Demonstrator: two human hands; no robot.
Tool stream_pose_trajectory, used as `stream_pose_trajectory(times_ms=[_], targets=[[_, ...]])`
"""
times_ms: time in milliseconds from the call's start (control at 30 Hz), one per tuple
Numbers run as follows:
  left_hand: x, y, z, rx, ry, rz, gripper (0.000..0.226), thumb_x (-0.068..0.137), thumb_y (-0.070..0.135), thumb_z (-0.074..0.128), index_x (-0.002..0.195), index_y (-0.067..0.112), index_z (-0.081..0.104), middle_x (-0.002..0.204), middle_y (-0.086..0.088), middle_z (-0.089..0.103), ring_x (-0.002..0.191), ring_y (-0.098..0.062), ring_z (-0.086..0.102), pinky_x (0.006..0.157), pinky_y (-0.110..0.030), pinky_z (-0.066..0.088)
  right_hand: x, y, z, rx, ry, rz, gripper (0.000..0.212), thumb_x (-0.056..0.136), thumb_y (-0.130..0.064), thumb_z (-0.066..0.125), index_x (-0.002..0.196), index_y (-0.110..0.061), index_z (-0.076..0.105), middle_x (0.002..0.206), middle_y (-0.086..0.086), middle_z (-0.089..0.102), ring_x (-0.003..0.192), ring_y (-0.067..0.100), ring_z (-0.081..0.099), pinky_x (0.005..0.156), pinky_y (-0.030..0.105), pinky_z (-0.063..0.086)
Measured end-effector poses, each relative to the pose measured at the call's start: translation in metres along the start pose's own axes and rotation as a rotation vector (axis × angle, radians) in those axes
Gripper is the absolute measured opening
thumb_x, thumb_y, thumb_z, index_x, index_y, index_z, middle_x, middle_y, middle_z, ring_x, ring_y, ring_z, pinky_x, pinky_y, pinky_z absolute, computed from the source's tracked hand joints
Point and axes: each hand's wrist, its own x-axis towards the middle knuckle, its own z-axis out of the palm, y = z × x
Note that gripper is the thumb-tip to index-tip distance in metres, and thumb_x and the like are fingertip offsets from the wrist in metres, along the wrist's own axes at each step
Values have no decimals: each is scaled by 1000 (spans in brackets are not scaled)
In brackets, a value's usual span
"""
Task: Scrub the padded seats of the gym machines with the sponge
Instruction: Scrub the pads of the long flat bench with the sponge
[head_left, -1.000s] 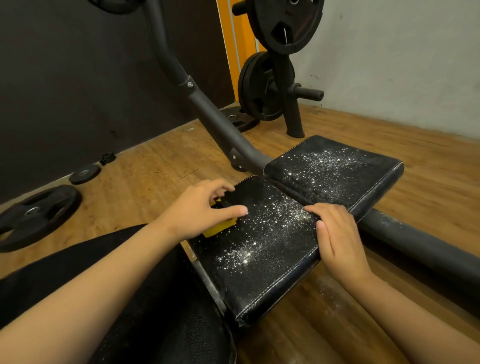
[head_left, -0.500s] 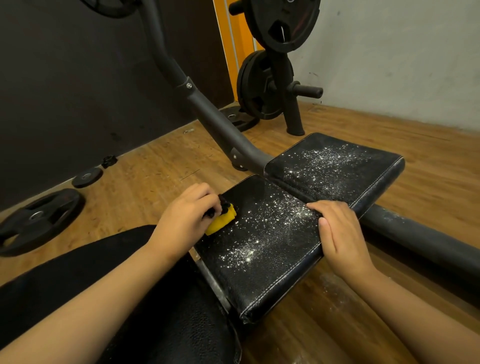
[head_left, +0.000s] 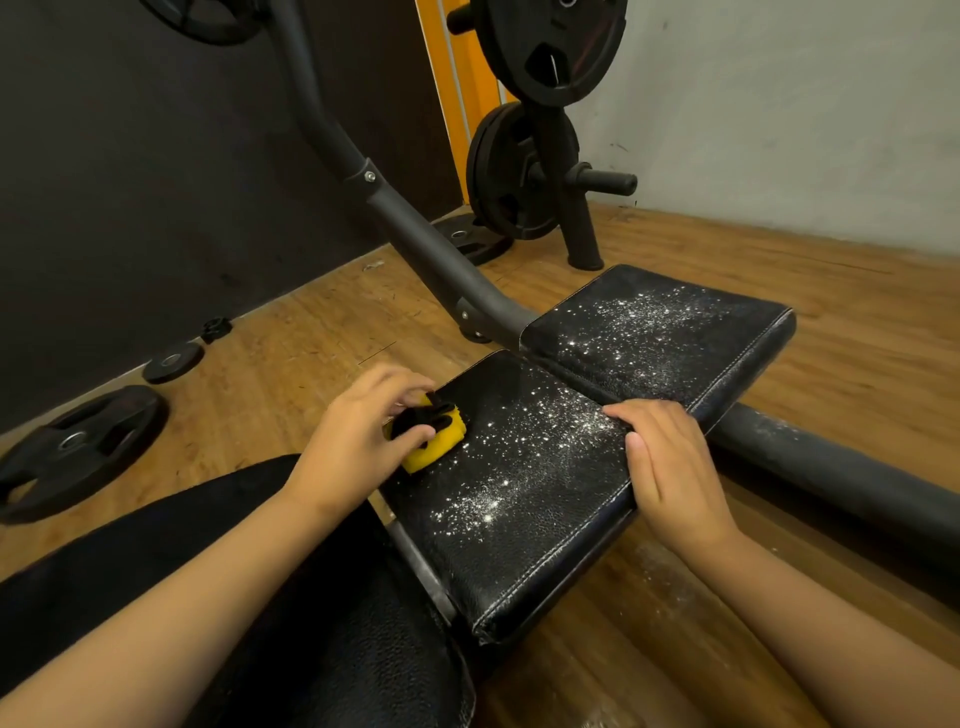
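A black padded seat (head_left: 519, 530) speckled with white powder lies in front of me, with a second powdered pad (head_left: 660, 332) just beyond it. My left hand (head_left: 358, 436) grips a yellow sponge with a black top (head_left: 441, 444) at the near pad's left edge, the sponge touching the leather. My right hand (head_left: 670, 467) rests flat on the near pad's right edge, fingers straight, thumb along the top.
A grey curved frame tube (head_left: 415, 228) rises from the pads to the upper left. A weight-plate rack (head_left: 545, 171) stands behind. Loose plates (head_left: 78, 447) lie on the wooden floor at left. Another black pad (head_left: 291, 613) sits under my left arm.
My left hand has curled round the sponge and lifted its black top into sight at the pad's left edge. My right hand stays on the right edge.
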Motion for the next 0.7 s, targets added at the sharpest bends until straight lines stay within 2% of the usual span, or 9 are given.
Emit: stream_pose_trajectory(times_ms=[100, 167, 233, 267, 333, 433, 633, 700], targets=[[16, -1, -6, -54, -129, -218, 43, 79, 21, 77, 116, 31, 59, 126, 12, 51, 112, -4, 51, 90, -14, 41, 0, 1, 1, 5, -4, 2, 45, 99, -28, 24, 116, -10, 62, 111, 4, 61, 105, 21, 53, 93, 28, 33], [25, -5, -12, -205, -281, -442, 47, 79, 22, 76, 121, 28, 56, 124, 7, 58, 114, -10, 55, 92, -20, 43, 1, 1, 1, 7, -2, -3, 45, 100, -28, 24, 116, -10, 62, 111, 4, 61, 104, 20, 53, 92, 27, 33], [30, -8, -15, -267, -399, -531, 52, 76, 22, 78, 122, 28, 54, 113, 0, 66, 107, -15, 62, 95, -32, 49, 0, 1, 1, 8, 3, -6, 44, 100, -28, 25, 115, -9, 62, 111, 4, 61, 104, 20, 53, 92, 27, 33], [31, -7, -15, -222, -436, -505, 53, 74, 22, 80, 121, 29, 55, 109, 0, 67, 102, -15, 64, 94, -36, 51, 0, 1, 1, 8, 3, -6, 45, 99, -28, 24, 115, -9, 62, 111, 4, 61, 104, 20, 53, 92, 27, 33], [32, -1, -11, -69, -474, -391, 52, 72, 24, 83, 117, 32, 56, 103, 3, 66, 92, -12, 64, 86, -35, 54, 0, 2, 1, 7, 2, -5, 45, 100, -28, 24, 115, -10, 62, 110, 4, 61, 104, 20, 53, 92, 27, 33], [34, 4, -2, 19, -426, -242, 43, 74, 21, 81, 109, 32, 58, 98, 9, 63, 90, -6, 61, 80, -30, 52, 0, 3, 2, 10, 2, -4, 46, 100, -28, 23, 115, -10, 62, 110, 4, 61, 105, 20, 53, 92, 26, 32], [27, -25, -9, 55, -192, -331, 30, 79, 20, 77, 97, 25, 54, 101, 6, 61, 85, -13, 61, 69, -28, 49, 0, 2, 1, 10, -3, -4, 45, 100, -28, 23, 116, -10, 61, 111, 3, 61, 105, 18, 52, 93, 25, 31], [22, -22, -10, 71, -217, -326, 31, 78, 22, 78, 95, 27, 53, 105, 6, 62, 92, -15, 62, 76, -33, 53, 0, 2, 0, 14, 1, -6, 45, 99, -28, 24, 116, -10, 62, 111, 4, 61, 105, 19, 52, 93, 26, 32]])
